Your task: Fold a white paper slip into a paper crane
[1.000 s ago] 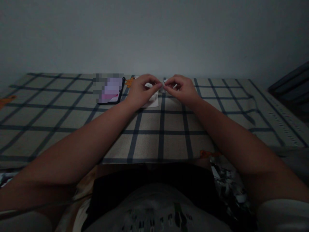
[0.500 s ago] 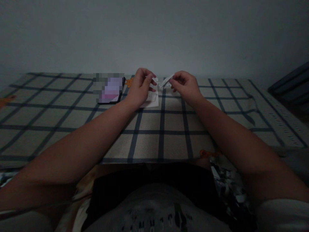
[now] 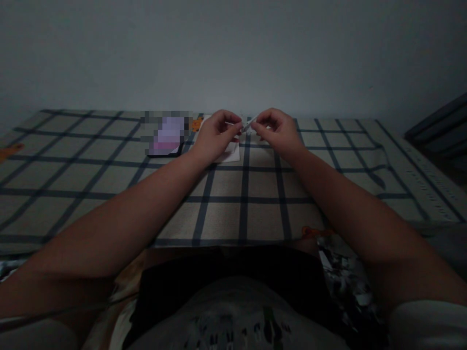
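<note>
Near the far side of the table, my left hand [image 3: 218,133] and my right hand [image 3: 279,130] face each other with their fingertips close together. Between them is a small, thin white piece [image 3: 249,124] that looks like folded paper. Both hands pinch it, the left at its near end and the right at its upper end. Its exact shape is too small and dim to tell. Below my left hand lies a white sheet of paper [image 3: 231,157], partly covered by the hand and wrist.
A phone [image 3: 170,136] with a lilac, pixelated screen lies left of my hands. A checked cloth [image 3: 226,209] covers the table, which stands against a pale wall [image 3: 233,53]. Dark slatted furniture [image 3: 443,133] is at the right edge.
My left hand has moved slightly right and down, bringing its fingertips closer to the right hand's. The right fingers have shifted a little left along with the white piece.
</note>
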{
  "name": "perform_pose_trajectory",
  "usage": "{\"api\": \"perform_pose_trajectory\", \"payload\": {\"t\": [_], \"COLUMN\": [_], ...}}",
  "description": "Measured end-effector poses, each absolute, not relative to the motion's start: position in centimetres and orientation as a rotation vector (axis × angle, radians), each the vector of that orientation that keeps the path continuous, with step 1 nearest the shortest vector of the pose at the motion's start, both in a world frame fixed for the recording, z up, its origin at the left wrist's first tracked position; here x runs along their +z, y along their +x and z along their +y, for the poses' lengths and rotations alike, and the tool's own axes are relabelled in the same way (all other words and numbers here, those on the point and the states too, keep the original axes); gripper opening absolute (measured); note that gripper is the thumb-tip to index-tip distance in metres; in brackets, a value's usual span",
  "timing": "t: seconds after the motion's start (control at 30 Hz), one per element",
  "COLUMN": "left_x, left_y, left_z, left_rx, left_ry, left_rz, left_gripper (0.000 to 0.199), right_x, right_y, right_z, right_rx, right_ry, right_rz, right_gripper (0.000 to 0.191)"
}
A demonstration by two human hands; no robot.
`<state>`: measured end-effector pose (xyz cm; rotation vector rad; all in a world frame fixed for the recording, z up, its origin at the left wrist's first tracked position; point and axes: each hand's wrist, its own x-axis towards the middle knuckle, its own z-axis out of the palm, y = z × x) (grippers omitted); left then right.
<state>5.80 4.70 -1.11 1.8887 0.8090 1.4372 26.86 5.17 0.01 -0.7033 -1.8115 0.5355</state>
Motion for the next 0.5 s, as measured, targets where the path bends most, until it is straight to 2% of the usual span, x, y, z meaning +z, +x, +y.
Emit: {"api": "perform_pose_trajectory", "payload": {"t": [0.23,0.5], "left_x": [-0.92,-0.89], "left_y": [5.49,5.44], "left_z": [4.26,4.24], "left_rx": [1.44,1.461], "left_ry": [2.15,2.171], "left_rz": [0.812,0.855], "left_gripper": [0.033,0.04], "right_x": [0.26,0.12], "right_y": [26.78,26.74], "right_z": [4.52,4.72], "right_rx": [0.492,0.513], "right_ry": [-0.715,-0.717], "right_rz": [-1.861,-1.865], "right_gripper": [0.039,0.035]}}
